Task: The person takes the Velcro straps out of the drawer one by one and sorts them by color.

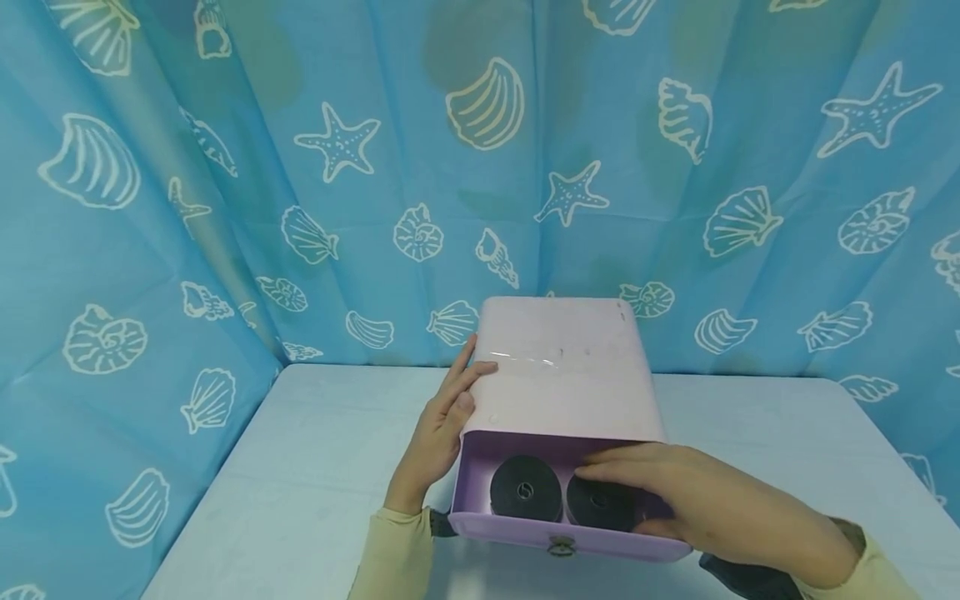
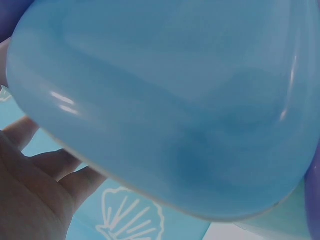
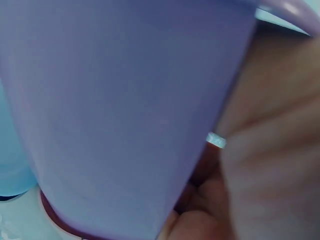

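A drawer box with a pale pink cover [image 1: 566, 367] stands on the table, its purple drawer [image 1: 487, 527] pulled out at the front. Two thick black discs lie side by side in the drawer; the left disc [image 1: 525, 490] shows a small pale ring at its middle. My right hand [image 1: 697, 492] reaches over the drawer's right side and grips the right disc [image 1: 600, 505], fingers along its far edge and thumb near its front. Against the cover's left side rests my left hand [image 1: 435, 433], fingers extended; the left wrist view shows its fingers [image 2: 82, 185] at the edge of a smooth bluish surface.
The white table [image 1: 300, 467] extends to both sides of the box. Behind it hangs a blue curtain [image 1: 420, 292] with white shells and starfish, close to the box's back. A metal latch [image 1: 561, 547] sits on the drawer's front.
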Motion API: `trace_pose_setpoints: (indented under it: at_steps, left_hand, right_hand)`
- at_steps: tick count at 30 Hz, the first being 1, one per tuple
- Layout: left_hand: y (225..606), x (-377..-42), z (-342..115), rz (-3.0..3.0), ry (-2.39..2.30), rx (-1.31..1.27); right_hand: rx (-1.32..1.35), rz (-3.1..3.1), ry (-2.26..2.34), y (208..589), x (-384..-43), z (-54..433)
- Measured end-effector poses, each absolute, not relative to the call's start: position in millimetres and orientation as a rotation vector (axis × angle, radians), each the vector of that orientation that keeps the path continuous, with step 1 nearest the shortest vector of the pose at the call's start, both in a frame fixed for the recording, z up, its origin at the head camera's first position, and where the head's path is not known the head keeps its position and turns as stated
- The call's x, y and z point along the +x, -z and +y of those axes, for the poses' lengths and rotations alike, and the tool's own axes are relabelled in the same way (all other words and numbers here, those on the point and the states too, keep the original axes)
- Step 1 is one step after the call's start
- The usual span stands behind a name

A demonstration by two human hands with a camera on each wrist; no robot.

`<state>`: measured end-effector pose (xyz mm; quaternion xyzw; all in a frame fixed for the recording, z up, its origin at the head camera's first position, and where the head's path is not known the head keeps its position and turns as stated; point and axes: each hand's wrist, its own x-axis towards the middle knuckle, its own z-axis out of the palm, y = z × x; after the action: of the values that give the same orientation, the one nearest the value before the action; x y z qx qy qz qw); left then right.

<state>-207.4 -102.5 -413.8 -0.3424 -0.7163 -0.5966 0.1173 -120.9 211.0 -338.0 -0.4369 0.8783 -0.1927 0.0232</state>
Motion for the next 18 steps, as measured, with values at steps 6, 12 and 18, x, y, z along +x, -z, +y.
trace_pose_setpoints:
  at_steps: [6,12,18]
  left_hand:
    - [412.8,-206.7,-102.6,-2.089,1.732,-1.008]
    - [412.7,-207.3,-102.8,-2.089,1.728,-1.021]
    - [414.1,-207.2,-103.7,-2.095,1.735,-1.005]
  right_hand:
    - [-1.307,2.72,0.569,337.2,-120.0,209.7]
    - [-1.32,2.734,0.538,335.3,-119.7,209.3]
    - [-1.288,2.739,0.504,333.3,-120.2,209.0]
